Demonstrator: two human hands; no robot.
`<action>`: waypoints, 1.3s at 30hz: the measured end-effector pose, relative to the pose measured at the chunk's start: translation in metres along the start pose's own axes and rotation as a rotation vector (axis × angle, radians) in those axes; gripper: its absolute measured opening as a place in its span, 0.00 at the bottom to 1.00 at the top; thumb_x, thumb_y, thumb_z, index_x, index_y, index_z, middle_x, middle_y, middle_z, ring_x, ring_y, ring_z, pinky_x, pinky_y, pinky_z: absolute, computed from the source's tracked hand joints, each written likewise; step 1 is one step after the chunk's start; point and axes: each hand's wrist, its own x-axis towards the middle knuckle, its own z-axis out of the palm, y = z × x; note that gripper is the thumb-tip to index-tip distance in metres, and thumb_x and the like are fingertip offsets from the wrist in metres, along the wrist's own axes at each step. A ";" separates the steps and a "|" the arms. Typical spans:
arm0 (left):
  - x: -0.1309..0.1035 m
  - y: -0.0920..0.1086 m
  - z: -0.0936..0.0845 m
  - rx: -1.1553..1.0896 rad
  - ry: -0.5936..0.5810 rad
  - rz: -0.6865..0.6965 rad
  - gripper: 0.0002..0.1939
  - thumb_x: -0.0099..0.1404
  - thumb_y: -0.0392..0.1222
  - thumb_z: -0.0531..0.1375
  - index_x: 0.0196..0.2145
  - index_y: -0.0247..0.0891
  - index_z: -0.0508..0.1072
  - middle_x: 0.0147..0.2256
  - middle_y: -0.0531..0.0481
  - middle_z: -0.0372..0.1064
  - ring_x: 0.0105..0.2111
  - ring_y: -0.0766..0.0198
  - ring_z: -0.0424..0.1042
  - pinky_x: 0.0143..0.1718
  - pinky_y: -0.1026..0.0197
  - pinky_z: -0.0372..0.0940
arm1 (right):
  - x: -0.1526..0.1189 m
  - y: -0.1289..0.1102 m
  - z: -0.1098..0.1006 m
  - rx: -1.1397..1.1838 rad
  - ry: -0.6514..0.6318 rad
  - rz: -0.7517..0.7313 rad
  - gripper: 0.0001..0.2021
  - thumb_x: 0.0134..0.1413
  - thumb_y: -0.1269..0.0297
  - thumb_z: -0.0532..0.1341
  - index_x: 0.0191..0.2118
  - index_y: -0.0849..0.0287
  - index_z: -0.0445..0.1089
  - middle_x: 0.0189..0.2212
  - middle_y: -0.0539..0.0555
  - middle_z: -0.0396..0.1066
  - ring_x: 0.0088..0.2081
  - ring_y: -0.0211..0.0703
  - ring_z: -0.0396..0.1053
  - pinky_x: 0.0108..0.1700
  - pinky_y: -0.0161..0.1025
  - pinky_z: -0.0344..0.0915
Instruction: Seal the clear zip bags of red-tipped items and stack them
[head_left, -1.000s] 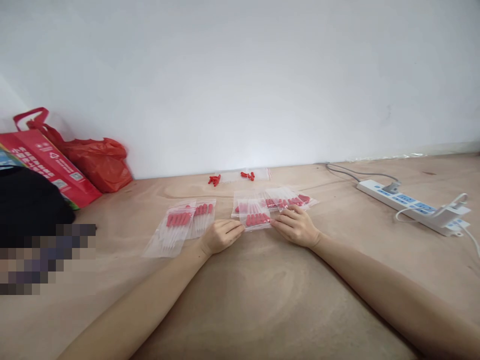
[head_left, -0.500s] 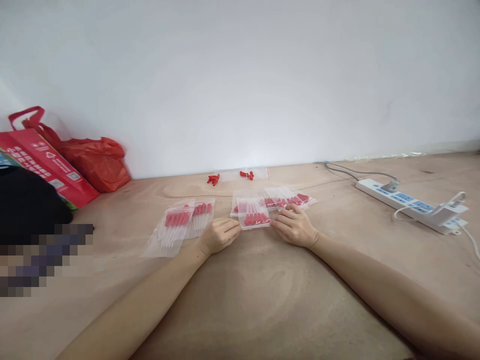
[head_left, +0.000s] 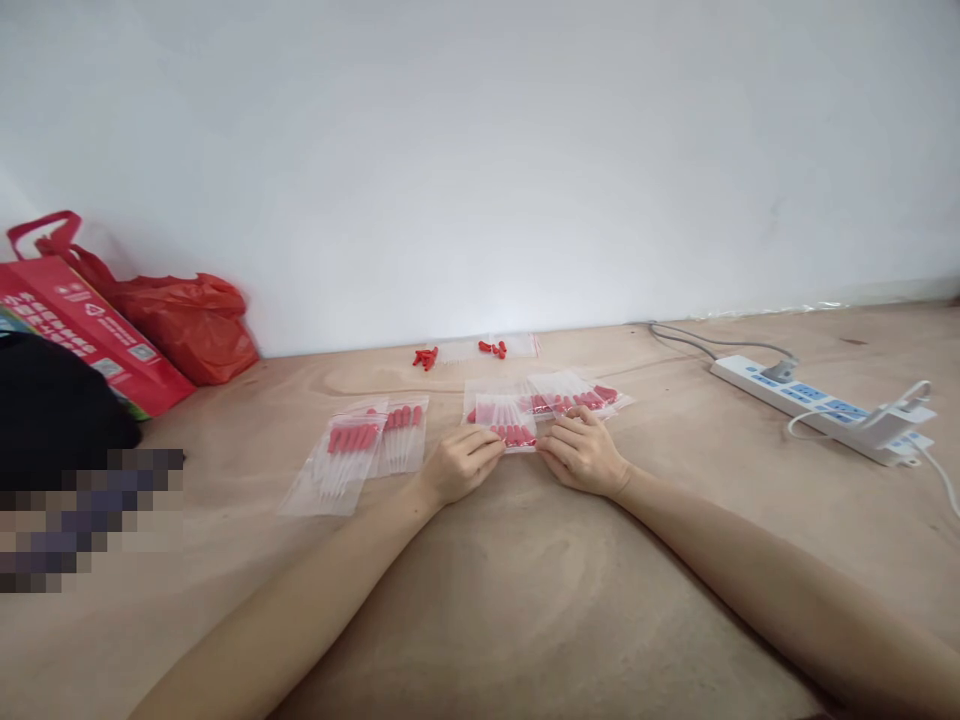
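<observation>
From where I stand, both hands are at work on the front bag (head_left: 501, 408), which lies flat on the table (head_left: 555, 600) with its red-topped droppers (head_left: 517, 436) fanned out inside. The left hand (head_left: 461, 465) has its fingers closed on the near edge, over part of the red tops; the right hand (head_left: 586, 455) grips the right near corner (its thumb is hidden from me). The back bags (head_left: 566, 383) overlap just behind, reaching past the right hand. Near the left wrist lie the left bags (head_left: 322, 478), one partly over the other. By the wall are small red pieces (head_left: 425, 358); a power strip (head_left: 810, 405) sits well apart on the right.
</observation>
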 end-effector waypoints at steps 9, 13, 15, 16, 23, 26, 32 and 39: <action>0.006 0.004 0.003 0.010 0.061 0.066 0.04 0.58 0.31 0.55 0.29 0.35 0.69 0.28 0.51 0.70 0.30 0.67 0.68 0.33 0.63 0.67 | 0.003 -0.004 0.000 0.025 0.001 -0.001 0.09 0.52 0.70 0.51 0.26 0.58 0.66 0.22 0.48 0.65 0.28 0.35 0.59 0.38 0.38 0.51; 0.006 0.004 0.003 0.025 0.077 0.061 0.03 0.57 0.31 0.55 0.29 0.35 0.69 0.28 0.51 0.70 0.30 0.67 0.68 0.34 0.63 0.66 | 0.004 -0.004 0.001 0.021 0.044 -0.021 0.07 0.51 0.71 0.53 0.27 0.59 0.66 0.23 0.48 0.66 0.28 0.35 0.58 0.37 0.37 0.51; 0.007 0.004 0.004 0.030 0.064 0.058 0.04 0.57 0.31 0.55 0.30 0.36 0.69 0.30 0.51 0.70 0.31 0.67 0.69 0.34 0.63 0.66 | 0.004 -0.004 0.001 0.022 0.042 -0.017 0.07 0.51 0.71 0.53 0.27 0.59 0.66 0.23 0.48 0.67 0.28 0.35 0.58 0.37 0.37 0.51; 0.007 0.004 0.005 0.033 0.051 0.059 0.04 0.57 0.32 0.55 0.31 0.36 0.69 0.30 0.51 0.70 0.31 0.67 0.69 0.34 0.63 0.66 | 0.004 -0.004 0.002 0.024 0.038 -0.010 0.07 0.52 0.71 0.53 0.27 0.59 0.66 0.23 0.48 0.67 0.28 0.35 0.58 0.37 0.37 0.51; 0.015 0.007 0.013 0.057 0.051 0.114 0.04 0.57 0.33 0.56 0.31 0.35 0.69 0.30 0.51 0.71 0.30 0.66 0.69 0.32 0.62 0.65 | 0.004 -0.004 0.004 0.049 0.016 0.042 0.08 0.52 0.71 0.51 0.26 0.60 0.65 0.23 0.49 0.66 0.29 0.35 0.59 0.36 0.37 0.50; 0.016 0.007 0.015 0.059 0.063 0.127 0.03 0.57 0.33 0.56 0.31 0.34 0.69 0.30 0.50 0.71 0.30 0.66 0.68 0.32 0.62 0.64 | 0.005 -0.004 0.003 0.059 0.014 0.047 0.08 0.52 0.71 0.51 0.27 0.60 0.65 0.24 0.49 0.66 0.29 0.35 0.59 0.37 0.37 0.50; 0.017 0.006 0.015 0.065 0.073 0.139 0.03 0.57 0.32 0.55 0.30 0.34 0.69 0.29 0.50 0.71 0.29 0.66 0.68 0.31 0.62 0.63 | 0.005 -0.004 0.003 0.031 0.031 0.018 0.08 0.52 0.70 0.51 0.28 0.59 0.66 0.23 0.49 0.67 0.29 0.35 0.58 0.38 0.38 0.50; 0.019 0.007 0.013 0.098 0.074 0.161 0.03 0.57 0.32 0.55 0.29 0.33 0.68 0.27 0.50 0.70 0.27 0.67 0.68 0.30 0.62 0.63 | 0.007 -0.006 0.002 -0.079 0.037 -0.065 0.09 0.52 0.73 0.51 0.27 0.59 0.66 0.23 0.48 0.67 0.29 0.34 0.59 0.38 0.38 0.50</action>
